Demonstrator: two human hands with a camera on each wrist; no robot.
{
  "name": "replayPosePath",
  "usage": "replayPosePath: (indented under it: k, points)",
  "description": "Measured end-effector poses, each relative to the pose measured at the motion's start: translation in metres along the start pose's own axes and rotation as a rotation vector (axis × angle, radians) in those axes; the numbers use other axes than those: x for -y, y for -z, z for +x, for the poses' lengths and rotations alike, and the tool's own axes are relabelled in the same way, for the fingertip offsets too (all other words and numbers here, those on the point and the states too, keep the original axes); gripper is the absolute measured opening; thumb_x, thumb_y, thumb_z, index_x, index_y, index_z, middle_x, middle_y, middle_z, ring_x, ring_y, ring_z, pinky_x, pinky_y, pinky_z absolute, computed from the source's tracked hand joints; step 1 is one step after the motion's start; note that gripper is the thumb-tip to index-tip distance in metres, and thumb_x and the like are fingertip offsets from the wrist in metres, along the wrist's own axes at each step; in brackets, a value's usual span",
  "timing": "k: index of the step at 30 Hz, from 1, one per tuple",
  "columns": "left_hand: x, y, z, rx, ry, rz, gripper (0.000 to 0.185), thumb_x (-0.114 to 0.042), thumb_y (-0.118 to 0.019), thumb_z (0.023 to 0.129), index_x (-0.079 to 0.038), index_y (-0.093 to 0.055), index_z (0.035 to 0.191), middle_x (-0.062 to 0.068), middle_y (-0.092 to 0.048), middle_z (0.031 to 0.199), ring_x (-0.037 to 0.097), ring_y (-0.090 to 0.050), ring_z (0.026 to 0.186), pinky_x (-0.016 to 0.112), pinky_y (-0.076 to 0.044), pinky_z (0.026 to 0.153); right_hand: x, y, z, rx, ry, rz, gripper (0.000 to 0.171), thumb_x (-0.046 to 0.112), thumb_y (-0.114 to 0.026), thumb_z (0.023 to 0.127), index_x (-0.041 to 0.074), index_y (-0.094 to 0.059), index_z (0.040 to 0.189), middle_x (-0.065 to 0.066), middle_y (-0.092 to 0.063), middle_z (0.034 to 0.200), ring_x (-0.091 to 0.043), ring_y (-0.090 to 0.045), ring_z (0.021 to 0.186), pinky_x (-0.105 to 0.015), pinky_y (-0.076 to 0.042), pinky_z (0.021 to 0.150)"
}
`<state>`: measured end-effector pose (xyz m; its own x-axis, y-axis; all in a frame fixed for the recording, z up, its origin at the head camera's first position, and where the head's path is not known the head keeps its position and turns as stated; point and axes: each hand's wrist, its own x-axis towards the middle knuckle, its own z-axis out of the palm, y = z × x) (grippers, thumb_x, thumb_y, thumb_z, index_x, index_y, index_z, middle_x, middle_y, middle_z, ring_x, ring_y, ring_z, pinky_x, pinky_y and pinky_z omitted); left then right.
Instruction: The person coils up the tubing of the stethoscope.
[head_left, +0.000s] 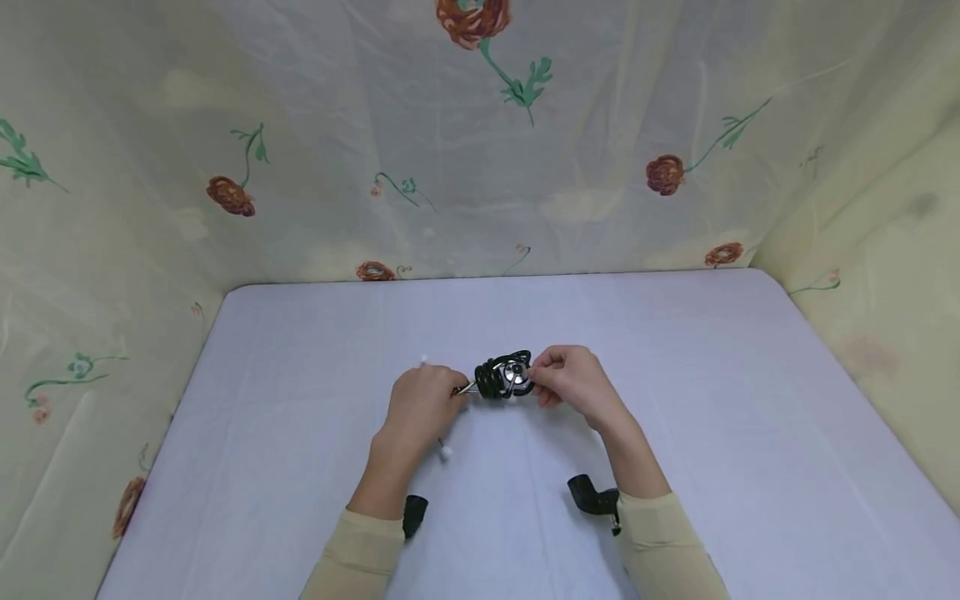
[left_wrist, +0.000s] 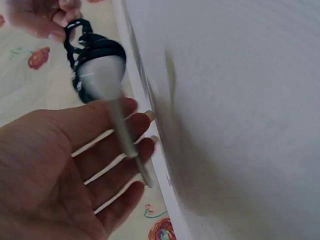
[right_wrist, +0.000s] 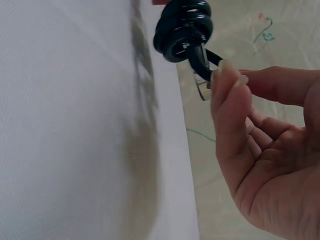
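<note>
Between both hands is a black coiled piece (head_left: 491,380) with a round silver face and a silver shaft; what kind of thing it is I cannot tell. In the left wrist view the shaft (left_wrist: 119,122) runs down from a blurred pale dome across the fingers. My left hand (head_left: 424,408) holds this shaft end, its other fingers fairly straight. My right hand (head_left: 573,382) pinches the opposite end, where a black loop (right_wrist: 202,70) leaves the coils. Close by the left hand a white ball tip (head_left: 446,452) shows below it, and another white tip (head_left: 423,360) above.
The white-covered table (head_left: 315,333) spreads out beneath the hands, its far edge against a flower-patterned curtain (head_left: 585,208). Curtain also hangs on both sides. Black devices (head_left: 592,497) sit by both sleeve cuffs.
</note>
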<state>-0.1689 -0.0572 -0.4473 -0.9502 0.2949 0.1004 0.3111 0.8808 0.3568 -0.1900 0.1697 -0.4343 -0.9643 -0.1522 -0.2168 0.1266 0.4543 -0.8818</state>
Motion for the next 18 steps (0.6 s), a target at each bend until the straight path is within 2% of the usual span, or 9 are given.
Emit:
replayPosePath:
  k: [4, 9, 15, 18]
  points:
    - [0.001, -0.002, -0.001, 0.024, 0.001, 0.023, 0.006, -0.024, -0.078, 0.086, -0.020, -0.079, 0.091, -0.005, -0.074, 0.080, 0.009, -0.058, 0.064, 0.026, -0.042, 0.055, -0.002, 0.000, 0.000, 0.028, -0.035, -0.021, 0.017, 0.012, -0.067, 0.091, -0.005, -0.065, 0.091, -0.013, -0.068, 0.072, -0.017, -0.063, 0.056, -0.035, -0.057, 0.060]
    - [0.001, 0.000, -0.002, 0.043, 0.009, -0.001, 0.017, -0.024, -0.080, 0.083, -0.018, -0.079, 0.099, 0.000, -0.074, 0.091, 0.016, -0.067, 0.081, 0.032, -0.051, 0.067, -0.002, 0.000, 0.000, 0.046, -0.037, -0.043, 0.016, 0.011, -0.068, 0.091, -0.005, -0.065, 0.091, -0.014, -0.069, 0.072, -0.018, -0.064, 0.057, -0.036, -0.058, 0.061]
    - [0.007, 0.003, -0.004, 0.079, 0.048, -0.058, 0.020, -0.026, -0.079, 0.085, -0.018, -0.078, 0.103, 0.000, -0.073, 0.097, 0.019, -0.067, 0.092, 0.036, -0.053, 0.077, 0.002, -0.001, -0.004, 0.073, -0.019, -0.113, 0.014, 0.013, -0.066, 0.092, -0.001, -0.065, 0.093, -0.018, -0.071, 0.077, -0.018, -0.064, 0.057, -0.033, -0.056, 0.060]
    - [0.011, 0.007, -0.004, 0.081, 0.070, -0.096, 0.019, -0.026, -0.077, 0.086, -0.019, -0.078, 0.103, 0.000, -0.073, 0.101, 0.019, -0.068, 0.097, 0.037, -0.053, 0.080, 0.004, 0.001, -0.006, 0.060, -0.011, -0.148, 0.016, 0.015, -0.064, 0.094, -0.001, -0.066, 0.097, -0.019, -0.071, 0.078, -0.019, -0.064, 0.057, -0.033, -0.055, 0.059]
